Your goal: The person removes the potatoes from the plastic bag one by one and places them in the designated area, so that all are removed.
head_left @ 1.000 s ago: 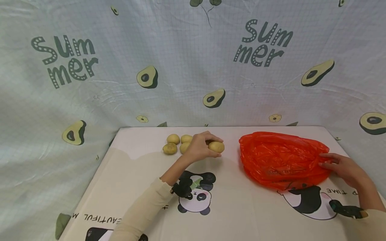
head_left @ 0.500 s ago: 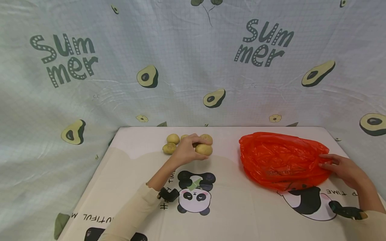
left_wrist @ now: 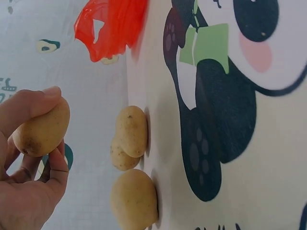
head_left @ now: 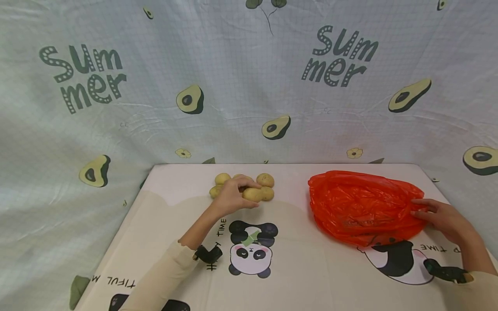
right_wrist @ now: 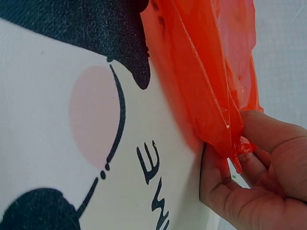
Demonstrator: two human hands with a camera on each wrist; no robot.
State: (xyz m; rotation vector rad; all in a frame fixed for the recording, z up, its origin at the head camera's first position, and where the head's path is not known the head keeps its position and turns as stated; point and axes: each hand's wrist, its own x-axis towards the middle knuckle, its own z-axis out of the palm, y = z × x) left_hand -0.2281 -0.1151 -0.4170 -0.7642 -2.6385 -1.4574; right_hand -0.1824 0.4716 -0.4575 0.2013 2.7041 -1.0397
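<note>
My left hand pinches a yellow potato between thumb and fingers, at the front of a small group of potatoes. The left wrist view shows the held potato up close, its darker end showing. To the right of this hand rest a back potato and a front potato, the latter partly covered by the held one. Past the wrist at left lie a back potato and a partly hidden front one. My right hand pinches the right edge of a red plastic bag.
The bag lies crumpled on the right half of a table with a printed panda cloth. Behind the table hangs a pale curtain with avocado prints. A small camera sits at the left wrist.
My left hand has moved left with its fingers around a potato. Two potatoes now show at the right, where the hand was in front. The right hand and bag have stayed put.
</note>
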